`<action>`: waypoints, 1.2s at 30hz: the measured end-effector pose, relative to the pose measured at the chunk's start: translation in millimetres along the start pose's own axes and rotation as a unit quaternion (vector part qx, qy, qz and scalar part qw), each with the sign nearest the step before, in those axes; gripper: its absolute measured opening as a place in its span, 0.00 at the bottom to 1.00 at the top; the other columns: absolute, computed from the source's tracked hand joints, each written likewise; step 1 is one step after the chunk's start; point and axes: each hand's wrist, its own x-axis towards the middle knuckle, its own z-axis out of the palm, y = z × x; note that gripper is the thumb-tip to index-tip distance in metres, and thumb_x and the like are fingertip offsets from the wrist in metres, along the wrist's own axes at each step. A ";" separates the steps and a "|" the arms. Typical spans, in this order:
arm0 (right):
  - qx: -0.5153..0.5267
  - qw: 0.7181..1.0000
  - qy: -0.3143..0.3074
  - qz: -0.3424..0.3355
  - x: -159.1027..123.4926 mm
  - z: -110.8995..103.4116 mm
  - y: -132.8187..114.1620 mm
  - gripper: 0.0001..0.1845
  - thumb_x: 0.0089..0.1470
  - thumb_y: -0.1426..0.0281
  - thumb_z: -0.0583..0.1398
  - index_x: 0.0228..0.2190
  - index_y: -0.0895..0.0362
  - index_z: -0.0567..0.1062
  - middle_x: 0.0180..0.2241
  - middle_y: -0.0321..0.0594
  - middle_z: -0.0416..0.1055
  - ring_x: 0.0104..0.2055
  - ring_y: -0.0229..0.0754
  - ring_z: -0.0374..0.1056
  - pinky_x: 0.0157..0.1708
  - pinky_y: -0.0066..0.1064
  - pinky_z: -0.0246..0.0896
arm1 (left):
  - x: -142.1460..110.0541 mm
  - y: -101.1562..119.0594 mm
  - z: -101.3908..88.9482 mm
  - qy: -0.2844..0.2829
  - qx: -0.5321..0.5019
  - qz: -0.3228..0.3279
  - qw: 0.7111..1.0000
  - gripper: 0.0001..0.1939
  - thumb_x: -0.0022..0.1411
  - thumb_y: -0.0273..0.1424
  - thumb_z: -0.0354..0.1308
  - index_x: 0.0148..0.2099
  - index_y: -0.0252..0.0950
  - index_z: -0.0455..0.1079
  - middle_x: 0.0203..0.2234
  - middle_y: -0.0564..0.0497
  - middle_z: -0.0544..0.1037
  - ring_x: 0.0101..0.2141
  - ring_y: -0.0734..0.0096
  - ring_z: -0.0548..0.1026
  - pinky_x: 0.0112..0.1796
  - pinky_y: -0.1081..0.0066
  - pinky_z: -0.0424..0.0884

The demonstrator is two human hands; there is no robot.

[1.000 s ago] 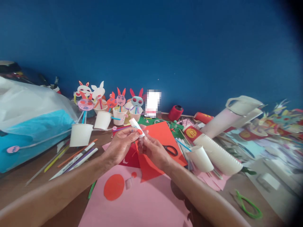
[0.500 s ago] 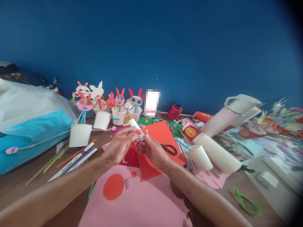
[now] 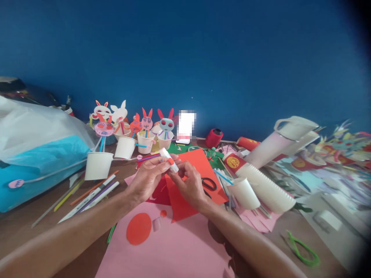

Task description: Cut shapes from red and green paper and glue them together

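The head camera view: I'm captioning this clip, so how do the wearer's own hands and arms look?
The left hand and right hand wear no gloves, and no sleeve, watch or bracelet shows on the left forearm or right forearm. The left thumbnail looks orange-red, perhaps painted; a grey-blue mark on a left finger is too small to identify.

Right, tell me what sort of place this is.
Likely a craft workspace: a cut-out orange circle on pink paper, black-handled scissors, and rabbit-eared figures in paper cups.
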 end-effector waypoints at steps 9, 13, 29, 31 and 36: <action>0.158 0.976 -0.132 0.070 4.4 -4.0 2.1 0.21 0.56 0.56 0.47 0.26 0.58 0.68 0.22 0.35 0.62 0.24 0.35 0.57 0.26 0.27 0.50 | 2.1 1.0 -0.9 0.008 -0.004 -0.003 1.000 0.03 0.52 0.27 0.57 0.28 0.33 0.71 0.40 0.46 0.75 0.41 0.63 0.72 0.38 0.67 0.66; 0.231 0.957 -0.159 0.079 6.4 0.7 3.9 0.21 0.56 0.57 0.48 0.25 0.59 0.68 0.21 0.36 0.63 0.25 0.36 0.59 0.28 0.28 0.54 | 1.9 1.6 -1.6 0.011 -0.001 -0.011 1.000 0.03 0.53 0.27 0.57 0.31 0.33 0.72 0.39 0.46 0.76 0.40 0.64 0.72 0.37 0.68 0.67; 0.011 0.925 -0.364 -0.108 3.6 -19.4 -8.1 0.13 0.47 0.63 0.60 0.36 0.53 0.74 0.31 0.37 0.70 0.31 0.38 0.64 0.33 0.29 0.56 | 6.0 11.2 -10.7 0.029 0.035 0.036 0.998 0.02 0.51 0.28 0.58 0.28 0.36 0.71 0.37 0.49 0.75 0.33 0.70 0.73 0.33 0.69 0.67; -0.031 0.898 -0.411 -0.156 -2.1 -17.5 -10.7 0.17 0.44 0.60 0.61 0.38 0.52 0.74 0.34 0.38 0.70 0.34 0.40 0.64 0.35 0.30 0.56 | 7.4 12.2 -13.3 0.025 0.041 0.029 0.998 0.02 0.50 0.28 0.58 0.29 0.36 0.71 0.36 0.50 0.75 0.28 0.73 0.72 0.31 0.69 0.67; -0.124 0.878 -0.422 -0.188 -20.0 -6.1 -17.0 0.20 0.42 0.58 0.62 0.38 0.53 0.74 0.32 0.39 0.70 0.34 0.41 0.64 0.36 0.30 0.53 | 12.1 14.5 -18.8 0.019 0.058 0.053 0.997 0.01 0.48 0.27 0.59 0.28 0.35 0.72 0.36 0.51 0.74 0.26 0.79 0.68 0.30 0.74 0.65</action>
